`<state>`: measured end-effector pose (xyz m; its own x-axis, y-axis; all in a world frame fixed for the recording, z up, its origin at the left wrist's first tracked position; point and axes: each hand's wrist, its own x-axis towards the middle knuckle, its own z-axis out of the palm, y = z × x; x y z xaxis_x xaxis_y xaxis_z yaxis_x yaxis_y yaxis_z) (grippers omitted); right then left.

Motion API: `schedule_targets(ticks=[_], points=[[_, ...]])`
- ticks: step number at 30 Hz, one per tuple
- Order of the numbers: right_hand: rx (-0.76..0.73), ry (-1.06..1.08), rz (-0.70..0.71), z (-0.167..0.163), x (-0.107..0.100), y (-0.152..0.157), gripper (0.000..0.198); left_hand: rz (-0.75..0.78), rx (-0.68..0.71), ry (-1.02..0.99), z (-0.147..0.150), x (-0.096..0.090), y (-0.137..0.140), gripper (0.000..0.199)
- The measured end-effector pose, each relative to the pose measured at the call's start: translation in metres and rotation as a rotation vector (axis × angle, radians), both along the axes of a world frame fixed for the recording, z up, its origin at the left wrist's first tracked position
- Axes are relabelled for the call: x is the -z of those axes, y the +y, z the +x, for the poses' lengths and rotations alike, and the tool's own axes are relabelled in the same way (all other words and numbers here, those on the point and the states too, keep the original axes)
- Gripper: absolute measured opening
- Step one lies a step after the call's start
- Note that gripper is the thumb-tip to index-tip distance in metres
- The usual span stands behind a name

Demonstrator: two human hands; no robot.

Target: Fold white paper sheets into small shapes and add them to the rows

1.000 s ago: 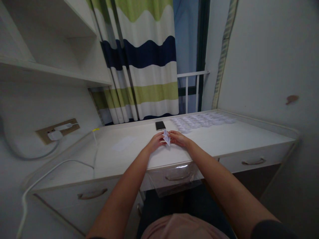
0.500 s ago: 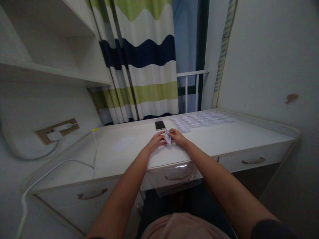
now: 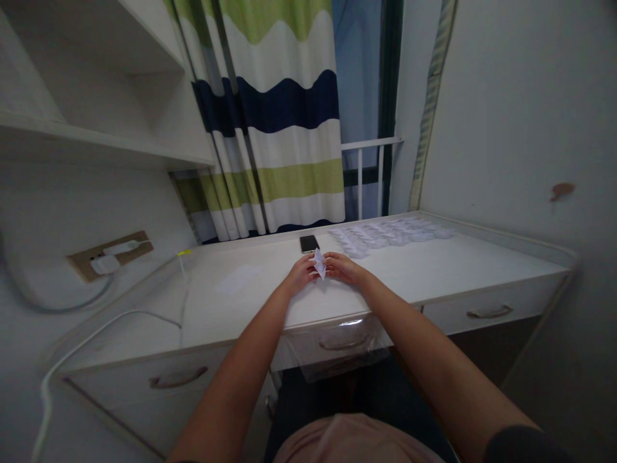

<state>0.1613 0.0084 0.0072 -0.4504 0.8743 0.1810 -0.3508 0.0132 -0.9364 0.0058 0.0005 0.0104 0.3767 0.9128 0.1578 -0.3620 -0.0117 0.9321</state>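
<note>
1. Head view: a small folded paper piece (image 3: 320, 264) is held upright between the hands, just above the near part of the white desk (image 3: 463, 270).
2. The left hand (image 3: 301, 273) pinches its left side; the right hand (image 3: 343, 267) pinches the right edge, fingers bent—exact fingertip contact is too small to make out.
3. It should be very light, stiffest along its folds, and easily creased or crushed; the folded edges look the best hold, with gentle pressure.
4. Just beyond lies a dark phone (image 3: 309, 244)—the nearest obstacle. Rows of folded papers (image 3: 385, 235) occupy the far right, while pale flat sheets (image 3: 238, 278) lie to the left, well apart from the hands.
</note>
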Motion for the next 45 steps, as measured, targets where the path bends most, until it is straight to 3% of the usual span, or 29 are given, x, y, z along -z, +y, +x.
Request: schedule_targets(ticks=[5, 13, 21, 23, 28, 31, 40, 45], points=[[0.004, -0.019, -0.008, 0.0, -0.003, -0.004, 0.026, 0.006, 0.0, 0.022, 0.0, 0.001, 0.0, 0.028], [0.071, -0.038, -0.027, -0.003, 0.0, -0.003, 0.014, -0.004, -0.003, 0.056, 0.002, -0.002, -0.003, 0.017], [0.08, -0.038, -0.019, 0.003, -0.001, 0.001, 0.022, -0.028, -0.251, -0.015, -0.005, -0.001, 0.006, 0.016], [0.143, -0.008, -0.005, 0.005, 0.001, 0.003, 0.023, -0.022, -0.298, -0.027, -0.006, -0.001, 0.006, 0.016], [0.34, 0.017, -0.006, 0.006, 0.002, 0.01, 0.012, -0.047, -0.264, 0.039, -0.006, -0.001, 0.005, 0.016], [0.413, -0.002, -0.031, 0.006, 0.001, 0.011, 0.011, -0.057, -0.321, 0.089, -0.006, 0.001, 0.006, 0.015], [0.407, 0.04, -0.016, 0.005, 0.001, 0.011, 0.01, -0.033, -0.479, 0.113, -0.01, 0.007, 0.015, 0.013], [0.449, 0.021, -0.046, 0.007, 0.002, 0.014, 0.011, -0.02, -0.498, 0.107, -0.009, 0.006, 0.014, 0.012]])
